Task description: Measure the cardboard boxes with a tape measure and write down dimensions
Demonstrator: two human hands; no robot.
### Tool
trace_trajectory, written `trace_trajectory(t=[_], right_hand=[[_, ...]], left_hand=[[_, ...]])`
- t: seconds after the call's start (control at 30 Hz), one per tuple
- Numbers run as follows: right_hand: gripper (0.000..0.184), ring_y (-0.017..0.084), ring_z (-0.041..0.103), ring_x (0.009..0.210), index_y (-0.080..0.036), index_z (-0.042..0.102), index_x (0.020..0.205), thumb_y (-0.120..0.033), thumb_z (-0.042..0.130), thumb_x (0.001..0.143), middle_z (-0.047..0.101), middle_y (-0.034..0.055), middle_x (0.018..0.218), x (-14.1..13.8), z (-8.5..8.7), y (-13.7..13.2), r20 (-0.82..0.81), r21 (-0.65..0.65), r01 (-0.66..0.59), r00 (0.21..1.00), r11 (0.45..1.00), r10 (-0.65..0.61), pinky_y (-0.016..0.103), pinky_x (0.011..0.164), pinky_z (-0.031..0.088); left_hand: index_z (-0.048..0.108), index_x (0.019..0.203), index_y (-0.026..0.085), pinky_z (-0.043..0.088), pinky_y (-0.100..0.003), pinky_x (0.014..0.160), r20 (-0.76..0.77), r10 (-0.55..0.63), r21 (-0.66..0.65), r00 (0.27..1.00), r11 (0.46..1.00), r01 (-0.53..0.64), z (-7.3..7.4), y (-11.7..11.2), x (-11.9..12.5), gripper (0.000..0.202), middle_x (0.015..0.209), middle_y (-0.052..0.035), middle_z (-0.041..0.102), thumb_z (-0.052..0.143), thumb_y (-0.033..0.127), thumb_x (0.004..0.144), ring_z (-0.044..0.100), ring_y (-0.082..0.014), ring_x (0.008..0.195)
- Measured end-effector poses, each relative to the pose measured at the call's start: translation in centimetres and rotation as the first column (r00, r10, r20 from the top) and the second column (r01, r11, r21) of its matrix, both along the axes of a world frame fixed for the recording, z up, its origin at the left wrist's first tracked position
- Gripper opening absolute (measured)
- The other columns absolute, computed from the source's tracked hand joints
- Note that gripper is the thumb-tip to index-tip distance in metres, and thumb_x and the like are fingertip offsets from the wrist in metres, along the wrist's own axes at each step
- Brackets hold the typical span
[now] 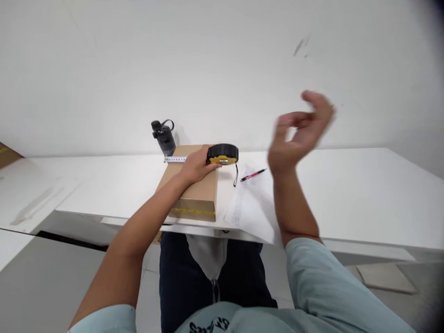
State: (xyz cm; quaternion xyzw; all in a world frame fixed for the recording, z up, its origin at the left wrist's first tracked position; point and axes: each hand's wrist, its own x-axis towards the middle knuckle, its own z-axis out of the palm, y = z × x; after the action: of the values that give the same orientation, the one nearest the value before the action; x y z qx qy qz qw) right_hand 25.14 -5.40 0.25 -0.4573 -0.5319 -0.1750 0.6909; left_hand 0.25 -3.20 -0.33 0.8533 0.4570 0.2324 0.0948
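My left hand point(196, 167) grips a black and yellow tape measure point(223, 154) at the right edge of a cardboard box point(199, 190). The white tape blade point(176, 159) stretches leftward from under the hand across the box top, reaching its left edge. A wrist strap point(236, 175) dangles from the case. Raised above the table on the right, my right hand point(301, 132) holds nothing; its fingers are bent but apart, slightly blurred. Below and left of it lie a red and black pen point(253, 175) and a sheet of paper point(250, 208) with small print.
A dark bottle point(164, 138) with a loop handle stands behind the box, near the wall. The white table point(357, 199) extends to both sides. Another cardboard box point(9, 157) is at the far left. A flat light-brown piece point(385, 277) lies below the table at right.
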Motion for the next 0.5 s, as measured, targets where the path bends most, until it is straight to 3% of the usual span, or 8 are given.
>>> trace_trajectory(t=[0.07, 0.13, 0.17, 0.23, 0.27, 0.3, 0.37, 0.5], right_hand=[[0.062, 0.027, 0.068, 0.104, -0.017, 0.040, 0.157, -0.053, 0.018, 0.111, 0.053, 0.0244, 0.144, 3.8, -1.1, -0.3, -0.042, -0.016, 0.106, 0.993, 0.994, -0.107, 0.045, 0.084, 0.057], [0.061, 0.024, 0.065, 0.088, -0.016, 0.049, 0.150, -0.056, 0.027, 0.110, 0.066, 0.0197, 0.118, 6.8, -3.8, -0.6, 0.088, -0.260, 0.132, 0.990, 0.956, -0.113, 0.043, 0.081, 0.056], [0.059, 0.024, 0.065, 0.083, -0.017, 0.050, 0.151, -0.055, 0.035, 0.108, 0.070, 0.0155, 0.107, 7.9, -5.6, -0.8, 0.212, -0.477, 0.143, 0.976, 0.867, -0.044, 0.043, 0.081, 0.055], [0.071, 0.027, 0.066, 0.079, -0.014, 0.036, 0.164, -0.049, 0.047, 0.103, 0.074, 0.0133, 0.101, 9.3, -9.4, -0.9, 0.399, -0.814, 0.269, 0.903, 0.516, 0.159, 0.044, 0.080, 0.054], [0.080, 0.028, 0.068, 0.080, -0.010, 0.024, 0.169, -0.047, 0.048, 0.102, 0.075, 0.0168, 0.104, 9.6, -11.2, -0.9, 0.437, -0.870, 0.353, 0.876, 0.344, 0.205, 0.043, 0.079, 0.054], [0.082, 0.029, 0.069, 0.084, -0.008, 0.016, 0.172, -0.044, 0.044, 0.104, 0.074, 0.0217, 0.114, 9.7, -12.7, -0.8, 0.452, -0.886, 0.403, 0.860, 0.228, 0.238, 0.042, 0.079, 0.053], [0.071, 0.029, 0.072, 0.093, -0.018, 0.020, 0.173, -0.042, 0.031, 0.107, 0.066, 0.0242, 0.138, 9.7, -14.8, -0.3, 0.479, -0.877, 0.445, 0.833, 0.179, 0.277, 0.042, 0.081, 0.053], [0.064, 0.030, 0.070, 0.112, -0.026, 0.037, 0.168, -0.046, 0.023, 0.109, 0.065, 0.0180, 0.145, 9.3, -16.2, 1.5, 0.478, -0.878, 0.428, 0.817, 0.216, 0.324, 0.041, 0.090, 0.053]], left_hand=[[0.054, 0.134, 0.023, 0.051, -0.043, 0.097, 0.006, 0.024, -0.009, 1.000, 1.000, -0.024, -0.1, 0.2, 0.3, 0.053, 0.123, -0.0102, 0.073, 0.072, 0.048, 0.091, 0.069, -0.0358, 0.115], [0.055, 0.129, 0.022, 0.050, -0.044, 0.097, 0.001, 0.012, 0.016, 1.000, 1.000, -0.012, -0.3, 0.5, 0.7, 0.050, 0.120, -0.0106, 0.073, 0.071, 0.048, 0.090, 0.068, -0.0358, 0.112], [0.054, 0.129, 0.022, 0.049, -0.044, 0.098, -0.001, 0.003, 0.023, 1.000, 1.000, -0.003, -0.4, 0.6, 0.9, 0.049, 0.119, -0.0106, 0.072, 0.071, 0.048, 0.090, 0.068, -0.0360, 0.112], [0.053, 0.130, 0.022, 0.048, -0.045, 0.099, 0.003, -0.004, 0.014, 1.000, 1.000, 0.004, -0.5, 0.6, 1.1, 0.050, 0.116, -0.0102, 0.072, 0.071, 0.047, 0.090, 0.067, -0.0362, 0.111], [0.052, 0.130, 0.022, 0.048, -0.045, 0.099, 0.011, 0.000, 0.000, 1.000, 1.000, 0.000, -0.5, 0.6, 1.1, 0.051, 0.115, -0.0100, 0.072, 0.071, 0.046, 0.090, 0.067, -0.0361, 0.111], [0.051, 0.131, 0.022, 0.049, -0.045, 0.098, 0.022, 0.006, -0.017, 1.000, 1.000, -0.005, -0.5, 0.6, 1.1, 0.052, 0.113, -0.0098, 0.072, 0.071, 0.046, 0.090, 0.067, -0.0360, 0.110], [0.050, 0.131, 0.022, 0.050, -0.044, 0.096, 0.050, 0.008, -0.056, 0.999, 0.998, -0.005, -0.5, 0.5, 1.0, 0.052, 0.113, -0.0095, 0.071, 0.071, 0.046, 0.090, 0.067, -0.0353, 0.108], [0.049, 0.133, 0.025, 0.050, -0.042, 0.095, 0.130, -0.054, -0.126, 0.990, 0.989, 0.071, -0.5, 0.4, 0.6, 0.052, 0.120, -0.0074, 0.071, 0.070, 0.043, 0.089, 0.068, -0.0333, 0.111]])
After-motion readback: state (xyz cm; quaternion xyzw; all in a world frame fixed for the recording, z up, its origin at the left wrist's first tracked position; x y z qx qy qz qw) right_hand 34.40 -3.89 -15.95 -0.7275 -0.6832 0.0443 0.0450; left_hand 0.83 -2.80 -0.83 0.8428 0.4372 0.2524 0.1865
